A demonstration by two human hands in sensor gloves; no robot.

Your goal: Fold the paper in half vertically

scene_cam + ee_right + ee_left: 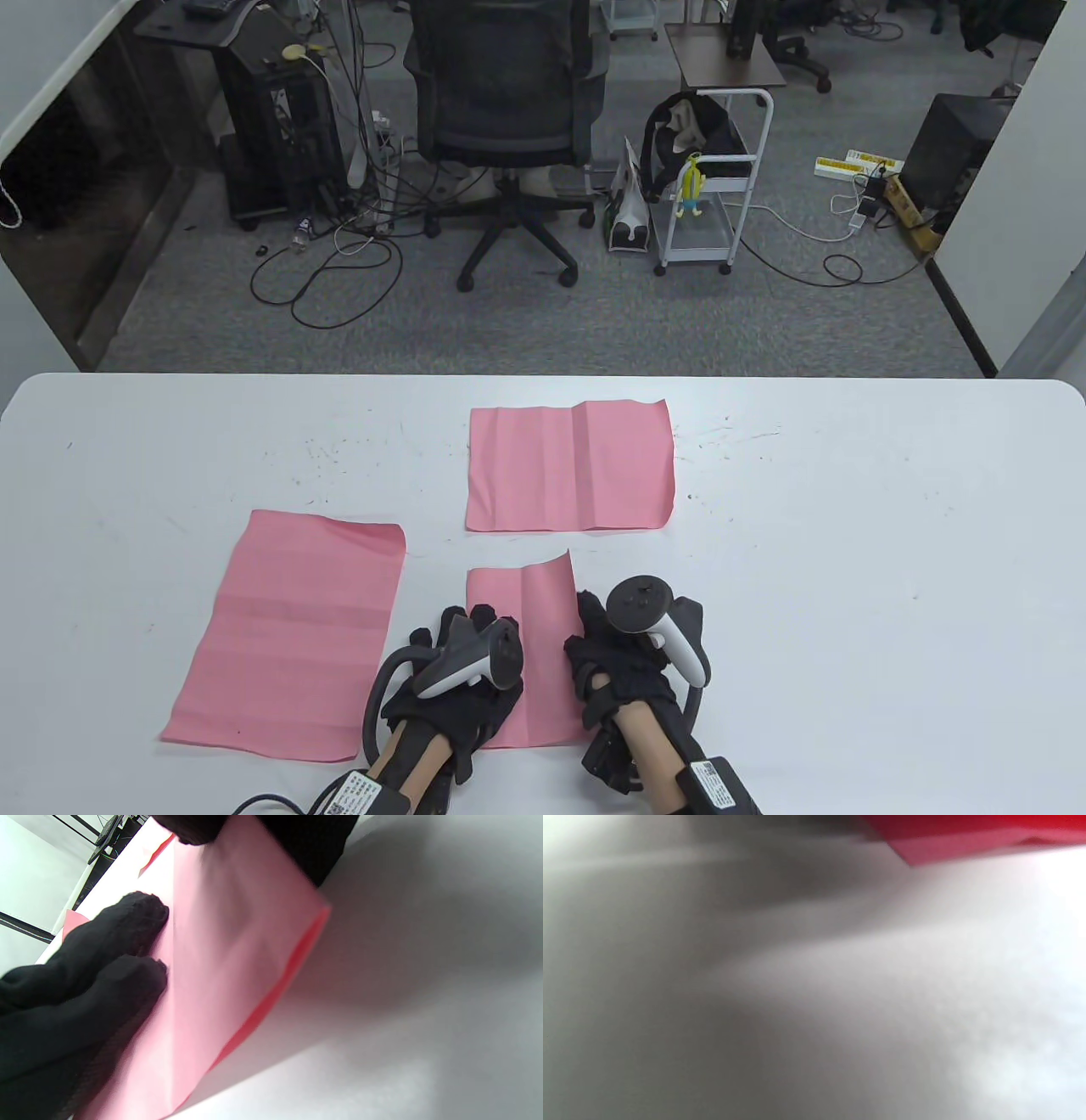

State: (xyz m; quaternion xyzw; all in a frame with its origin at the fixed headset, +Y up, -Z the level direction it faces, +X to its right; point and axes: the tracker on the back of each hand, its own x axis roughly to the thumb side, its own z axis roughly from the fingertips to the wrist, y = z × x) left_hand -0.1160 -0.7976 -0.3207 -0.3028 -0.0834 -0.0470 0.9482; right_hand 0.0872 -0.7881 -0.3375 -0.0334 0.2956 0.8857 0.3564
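Note:
A pink paper [539, 645], folded into a narrow upright strip, lies near the table's front edge between my hands. My left hand [465, 649] rests on its left side, and its fingers [110, 950] press flat on the sheet in the right wrist view. My right hand [607, 637] is at the strip's right edge and holds the top layer there. That view shows the paper [237, 955] with its two layers slightly apart along that edge. The strip's far right corner curls up. The left wrist view is blurred and shows only a pink paper edge [946, 846].
A second pink sheet [293, 632] lies flat to the left of my left hand. A third, creased pink sheet [570, 467] lies further back at the middle. The white table [848, 552] extends to the right. An office chair and a cart stand on the floor beyond.

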